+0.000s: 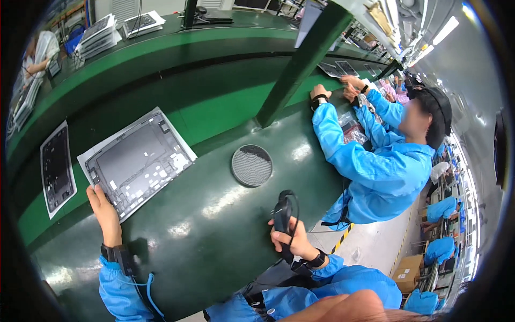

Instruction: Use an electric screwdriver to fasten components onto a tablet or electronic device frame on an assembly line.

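The work in hand appears to be partway through. The panel point(137, 153) lies at the left of the frame, flat and askew on a white sheet point(107, 143), on the green worktop point(214, 241). White pieces point(178, 161) already dot its lower and right parts, while its wide middle is plain grey. Whether that middle is meant to stay bare, or whether every piece is on, I cannot tell.

The left hand point(105, 216) reaches the panel's lower left edge, fingertips touching it. Whether that grip is pinched on the edge or merely resting there does not show. The right hand point(294, 240), right of the frame's lower centre, has its grip closed around a black device point(282, 214) with a cord. The device is well apart from the panel, so any step using it on the panel is not under way at this moment.

The round grey dish point(252, 184), near the centre, sits apart from both hands. Its upper part holds something dark, too small to make out.

At the far left, a second panel point(58, 166) lies on its own sheet, just beside the first and untouched by either hand; finished or waiting, it gives no sign.
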A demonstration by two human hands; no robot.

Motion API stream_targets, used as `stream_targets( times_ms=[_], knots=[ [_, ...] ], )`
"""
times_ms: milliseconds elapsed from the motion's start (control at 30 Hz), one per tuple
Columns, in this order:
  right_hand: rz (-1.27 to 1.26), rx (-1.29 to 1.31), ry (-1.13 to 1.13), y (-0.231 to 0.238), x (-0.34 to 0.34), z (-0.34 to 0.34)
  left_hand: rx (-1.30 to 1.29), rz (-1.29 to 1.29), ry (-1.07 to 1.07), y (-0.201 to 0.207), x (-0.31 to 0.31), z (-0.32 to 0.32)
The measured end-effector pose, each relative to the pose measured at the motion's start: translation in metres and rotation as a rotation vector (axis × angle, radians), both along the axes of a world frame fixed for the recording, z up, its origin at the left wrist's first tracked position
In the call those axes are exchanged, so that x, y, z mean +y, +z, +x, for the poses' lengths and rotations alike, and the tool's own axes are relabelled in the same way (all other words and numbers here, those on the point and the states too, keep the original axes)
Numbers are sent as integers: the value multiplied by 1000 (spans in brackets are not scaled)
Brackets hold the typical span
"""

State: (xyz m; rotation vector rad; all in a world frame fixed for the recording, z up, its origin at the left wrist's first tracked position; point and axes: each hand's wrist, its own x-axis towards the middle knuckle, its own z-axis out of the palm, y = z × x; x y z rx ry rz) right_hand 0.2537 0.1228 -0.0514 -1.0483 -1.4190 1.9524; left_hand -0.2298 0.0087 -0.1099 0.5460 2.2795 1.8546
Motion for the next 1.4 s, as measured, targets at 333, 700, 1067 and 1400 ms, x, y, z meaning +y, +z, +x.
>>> stream_targets(
  times_ms=[333, 700, 1067, 1400],
  knots=[
    [34, 32, -165, -5, -1, -15, 56, -38, 37, -2, 0, 19],
    [80, 63, -104, -7, 4, -12, 26, 87, -88, 10, 7, 17],
    [143, 169, -111, -12, 5, -13, 414, 16, -97, -39, 10, -35],
    [321, 144, -139, -18, -9, -11, 618, -173, 110, -29, 10, 2]
  ],
)
